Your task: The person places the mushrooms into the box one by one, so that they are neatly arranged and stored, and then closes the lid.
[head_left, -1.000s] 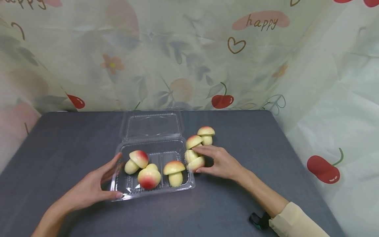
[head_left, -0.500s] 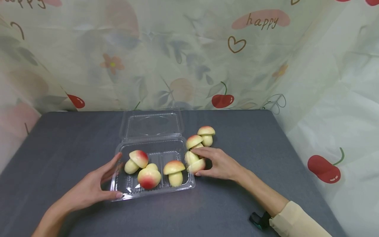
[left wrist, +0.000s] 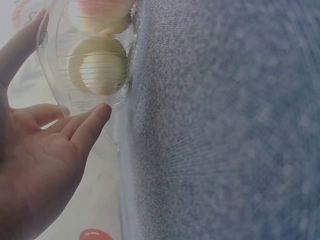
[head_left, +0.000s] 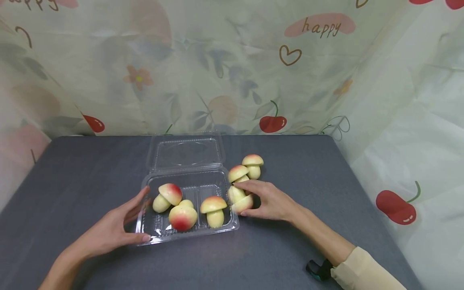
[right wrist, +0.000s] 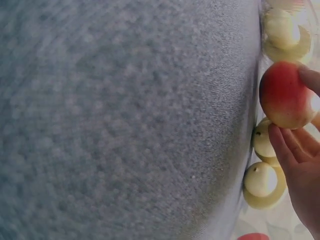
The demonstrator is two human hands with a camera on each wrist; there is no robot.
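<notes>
A clear plastic clamshell container (head_left: pixel 197 235) lies with its lid (head_left: pixel 186 153) folded back. Inside are toy mushrooms with yellow stems and red-tinged caps: two (head_left: pixel 183 217) in the left part and one (head_left: pixel 214 207) on the right. My left hand (head_left: pixel 114 227) holds the container's left end, thumb at the front corner and fingers along the side. Beside the container's right wall, my right hand (head_left: pixel 273 201) grips another mushroom (right wrist: pixel 285 95) between thumb and fingertips; its red cap faces the right wrist camera. The cap overlaps the container's edge in the head view.
Two more mushrooms stand behind the right hand, one (head_left: pixel 238 173) close to the container and one (head_left: pixel 253 166) farther back. The dark grey table (head_left: pixel 290 161) ends at a printed curtain (head_left: pixel 203 80). A black strap (head_left: pixel 319 270) shows at the right sleeve.
The mushroom in my right hand has shifted slightly toward me and to the right, and its cap has tilted a little. My left hand and the container have stayed in place.
</notes>
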